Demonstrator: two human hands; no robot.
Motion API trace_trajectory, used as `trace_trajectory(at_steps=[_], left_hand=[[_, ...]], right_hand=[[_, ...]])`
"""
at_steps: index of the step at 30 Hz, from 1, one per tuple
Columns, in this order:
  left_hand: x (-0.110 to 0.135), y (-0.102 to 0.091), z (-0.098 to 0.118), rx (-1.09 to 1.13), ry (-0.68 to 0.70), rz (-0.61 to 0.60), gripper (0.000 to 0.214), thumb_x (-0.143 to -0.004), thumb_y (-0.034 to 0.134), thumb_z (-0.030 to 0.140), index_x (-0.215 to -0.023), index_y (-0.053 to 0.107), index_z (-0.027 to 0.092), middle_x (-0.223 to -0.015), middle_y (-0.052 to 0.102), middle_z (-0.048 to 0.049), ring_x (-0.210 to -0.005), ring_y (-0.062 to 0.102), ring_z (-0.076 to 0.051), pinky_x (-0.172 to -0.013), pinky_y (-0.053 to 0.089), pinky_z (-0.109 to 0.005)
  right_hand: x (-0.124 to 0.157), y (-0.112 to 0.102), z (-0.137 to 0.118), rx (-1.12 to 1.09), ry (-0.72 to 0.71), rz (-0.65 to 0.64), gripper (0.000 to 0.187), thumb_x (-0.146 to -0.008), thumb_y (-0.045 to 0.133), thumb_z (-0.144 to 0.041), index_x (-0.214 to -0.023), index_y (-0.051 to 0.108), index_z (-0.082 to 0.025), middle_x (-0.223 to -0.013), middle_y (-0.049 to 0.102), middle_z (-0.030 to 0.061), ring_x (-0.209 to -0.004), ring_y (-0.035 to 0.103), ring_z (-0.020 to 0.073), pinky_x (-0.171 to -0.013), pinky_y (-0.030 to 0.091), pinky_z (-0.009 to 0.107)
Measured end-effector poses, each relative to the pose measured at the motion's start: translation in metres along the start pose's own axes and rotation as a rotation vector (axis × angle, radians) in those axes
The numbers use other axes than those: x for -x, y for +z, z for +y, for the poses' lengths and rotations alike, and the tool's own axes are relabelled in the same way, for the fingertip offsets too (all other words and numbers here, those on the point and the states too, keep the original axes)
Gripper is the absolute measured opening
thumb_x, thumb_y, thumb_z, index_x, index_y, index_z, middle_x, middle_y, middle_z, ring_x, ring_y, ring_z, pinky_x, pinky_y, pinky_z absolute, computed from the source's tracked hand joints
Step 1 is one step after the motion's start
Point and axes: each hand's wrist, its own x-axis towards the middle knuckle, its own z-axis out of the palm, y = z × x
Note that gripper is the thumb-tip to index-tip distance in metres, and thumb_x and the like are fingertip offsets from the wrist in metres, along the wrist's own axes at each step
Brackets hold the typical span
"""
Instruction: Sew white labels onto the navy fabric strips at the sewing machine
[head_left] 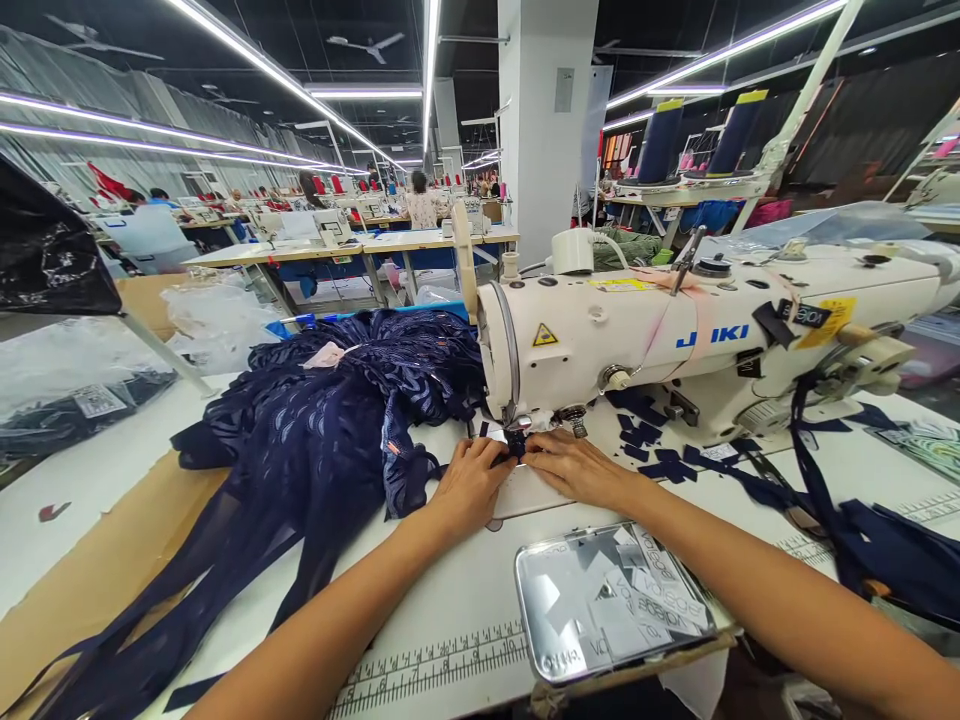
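Note:
Both my hands meet under the head of a white sewing machine (645,320), close to its needle area. My left hand (474,482) has its fingers closed on the near edge of a small dark navy piece of fabric (517,446). From the other side, my right hand (574,465) presses the same piece with its fingertips together. To the left of the machine lies a large heap of navy lace garments (330,410). In front of my right forearm sits a metal tin (531,610) holding several white printed labels.
Navy fabric scraps (667,465) lie under the machine arm, and dark straps (806,450) hang at the right. Ruler markings (442,665) run along the table's front. Clear plastic bags (214,320) stand at the left. Other sewing tables and people fill the background.

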Motion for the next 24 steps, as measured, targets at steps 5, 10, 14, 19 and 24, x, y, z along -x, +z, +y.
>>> trace_trajectory(at_steps=[5,10,14,19,24], left_hand=[[0.0052,-0.0035,0.0029,-0.004,0.019,-0.034,0.04,-0.079,0.04,0.002,-0.114,0.053,0.016,-0.121,0.054,-0.0094,-0.112,0.045,-0.024,-0.095,0.029,-0.05],[0.0066,-0.0065,0.0033,-0.009,-0.003,-0.065,0.04,-0.079,0.041,0.003,-0.115,0.053,0.016,-0.123,0.053,-0.009,-0.113,0.046,-0.026,-0.095,0.029,-0.052],[0.0053,-0.0067,0.0034,-0.002,-0.004,-0.054,0.04,-0.079,0.041,0.002,-0.114,0.054,0.017,-0.122,0.053,-0.009,-0.113,0.046,-0.026,-0.095,0.03,-0.052],[0.0046,-0.0058,0.0038,0.006,-0.019,-0.064,0.041,-0.079,0.039,0.001,-0.114,0.054,0.017,-0.122,0.053,-0.0082,-0.114,0.045,-0.025,-0.098,0.028,-0.051],[0.0032,-0.0063,0.0007,0.038,-0.039,-0.076,0.047,-0.075,0.038,-0.002,-0.116,0.053,0.016,-0.124,0.052,-0.0076,-0.116,0.043,-0.025,-0.099,0.027,-0.052]], right_hand=[[-0.0016,-0.0023,-0.0028,0.041,-0.013,-0.014,0.026,-0.088,0.037,-0.016,-0.096,0.062,-0.016,-0.094,0.059,0.0091,-0.083,0.054,0.0182,-0.068,0.05,0.03],[-0.002,-0.003,-0.0023,0.038,-0.022,-0.019,0.025,-0.087,0.038,-0.016,-0.096,0.062,-0.016,-0.093,0.06,0.0084,-0.082,0.055,0.0179,-0.067,0.05,0.03],[-0.0021,-0.0028,-0.0026,0.04,-0.021,-0.023,0.025,-0.087,0.038,-0.015,-0.095,0.062,-0.016,-0.094,0.06,0.0082,-0.082,0.055,0.018,-0.067,0.05,0.03],[-0.0018,-0.0013,-0.0035,0.054,-0.008,-0.022,0.026,-0.088,0.036,-0.016,-0.095,0.062,-0.016,-0.094,0.06,0.0085,-0.085,0.055,0.018,-0.072,0.049,0.031],[-0.0026,0.0002,-0.0043,0.085,0.0,-0.02,0.025,-0.087,0.039,-0.017,-0.098,0.061,-0.015,-0.097,0.06,0.0102,-0.087,0.056,0.0195,-0.073,0.05,0.033]])
